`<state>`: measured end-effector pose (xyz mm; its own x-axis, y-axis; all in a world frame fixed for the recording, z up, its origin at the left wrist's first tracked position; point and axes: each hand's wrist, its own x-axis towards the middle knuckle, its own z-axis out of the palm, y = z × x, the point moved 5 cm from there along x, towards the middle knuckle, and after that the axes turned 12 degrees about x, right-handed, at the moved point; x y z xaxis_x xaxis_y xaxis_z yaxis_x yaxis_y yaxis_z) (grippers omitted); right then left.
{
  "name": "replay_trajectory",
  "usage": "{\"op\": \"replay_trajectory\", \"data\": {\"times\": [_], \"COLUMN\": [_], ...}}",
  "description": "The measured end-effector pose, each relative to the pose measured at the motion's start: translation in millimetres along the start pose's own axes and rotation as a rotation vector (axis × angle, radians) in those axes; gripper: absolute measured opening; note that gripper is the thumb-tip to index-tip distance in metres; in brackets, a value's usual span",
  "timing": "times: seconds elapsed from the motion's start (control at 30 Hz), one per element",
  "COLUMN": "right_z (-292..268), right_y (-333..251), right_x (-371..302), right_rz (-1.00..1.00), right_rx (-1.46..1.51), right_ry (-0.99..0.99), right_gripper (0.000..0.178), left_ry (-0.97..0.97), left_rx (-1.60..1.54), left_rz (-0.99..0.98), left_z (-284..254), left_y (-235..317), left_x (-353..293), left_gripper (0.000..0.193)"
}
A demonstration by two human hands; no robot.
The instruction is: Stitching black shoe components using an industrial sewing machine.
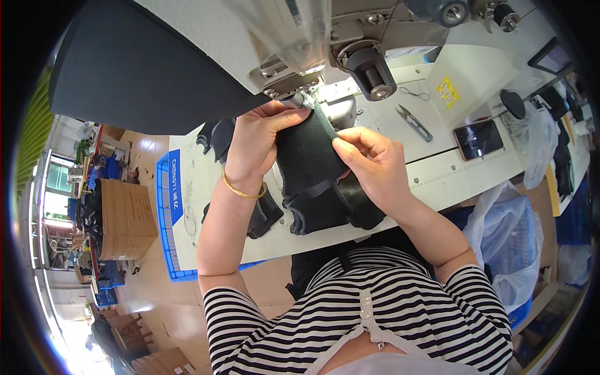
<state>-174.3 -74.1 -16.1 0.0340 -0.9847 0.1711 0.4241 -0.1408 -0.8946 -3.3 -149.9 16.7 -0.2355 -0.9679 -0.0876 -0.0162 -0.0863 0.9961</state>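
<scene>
A black fabric piece (309, 156) with a paler edge hangs between my hands, its top at the needle area of a sewing machine (306, 87). My left hand (259, 134) pinches its upper left corner close beside the metal machine parts. With thumb and forefinger closed, my right hand (372, 162) grips the pale right edge a little lower down. More black fabric pieces (322, 209) lie directly below it at the table's near edge. Other dark pieces (259, 215) rest on the table under my left forearm.
Thread snips (414, 123) and a phone (478, 139) lie on the white table (431, 172) to the right. A blue plastic crate (167, 212) stands at the left edge. A bag-lined blue bin (509, 244) is at the right. Cardboard boxes (128, 219) stand on the floor.
</scene>
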Motion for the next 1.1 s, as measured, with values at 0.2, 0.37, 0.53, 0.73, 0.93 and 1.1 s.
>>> {"op": "replay_trajectory", "data": {"times": [0.2,0.37,0.53,0.73,0.93,1.1], "right_z": [-1,0,2,2,4,3], "right_y": [2,3,2,5,2,3], "right_x": [-1,-2,-3,-3,3,-3], "right_rz": [-0.011,-0.012,0.001,-0.021,-0.022,-0.038], "right_rx": [-0.015,-0.023,-0.011,0.003,-0.04,-0.063], "right_ry": [0.009,0.013,0.023,0.011,0.019,-0.006], "right_gripper": [0.018,0.018,0.016,0.016,0.016,0.018], "left_ry": [0.01,0.005,-0.016,-0.007,0.057,-0.001], "left_rx": [0.031,0.018,0.013,0.023,0.057,0.07], "left_rz": [-0.006,-0.011,-0.012,-0.021,0.053,0.039], "left_z": [1,1,2,1,-2,-4], "left_y": [1,0,2,1,7,4], "left_x": [0,0,-1,2,6,6], "left_gripper": [0.005,0.006,0.006,0.005,0.007,0.011]}}
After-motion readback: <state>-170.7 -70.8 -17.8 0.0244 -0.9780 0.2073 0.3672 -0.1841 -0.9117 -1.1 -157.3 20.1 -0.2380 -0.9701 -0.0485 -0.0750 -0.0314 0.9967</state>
